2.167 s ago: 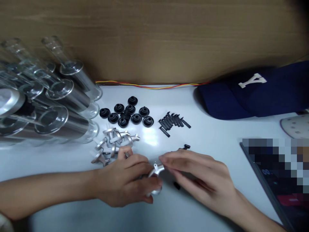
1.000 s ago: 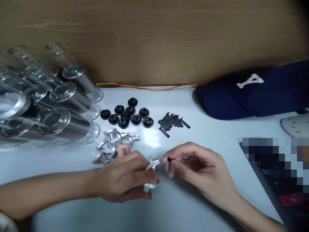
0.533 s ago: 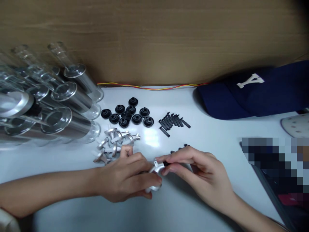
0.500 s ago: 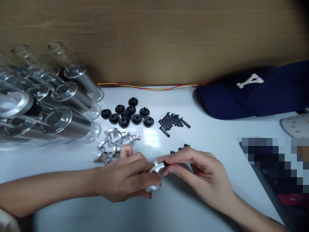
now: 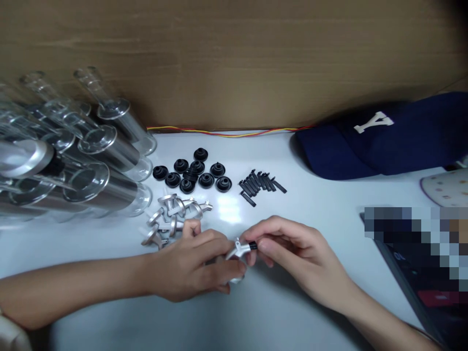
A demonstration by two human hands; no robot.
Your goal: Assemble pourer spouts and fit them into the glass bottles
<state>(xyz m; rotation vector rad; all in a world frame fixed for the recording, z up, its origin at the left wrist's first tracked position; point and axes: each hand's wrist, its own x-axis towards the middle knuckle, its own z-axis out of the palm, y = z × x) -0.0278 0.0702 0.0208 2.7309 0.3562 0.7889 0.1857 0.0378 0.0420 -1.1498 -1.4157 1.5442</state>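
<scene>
My left hand (image 5: 201,265) is closed around a silver pour spout (image 5: 240,249), whose narrow end points right. A small black plug (image 5: 253,245) sits at that end. My right hand (image 5: 302,256) pinches the black plug between thumb and fingers; how deep it goes into the spout I cannot tell. Behind my left hand lies a group of similar silver spouts with round collars (image 5: 177,225). Farther back are several round black stoppers (image 5: 206,181). To their right, thin black levers (image 5: 248,199) lie in a slanted row.
Glass bottles with metal sleeves (image 5: 122,190) crowd the left side. A cardboard wall (image 5: 234,63) closes off the back, with a red and yellow wire (image 5: 219,132) along its foot. At right are a navy cap (image 5: 340,151), a spotted white object (image 5: 446,190) and a dark, partly blurred item (image 5: 398,258).
My right fingers have shifted slightly back and up, showing more of the black plug at the spout's end. Small black pieces seen behind my right hand are now hidden.
</scene>
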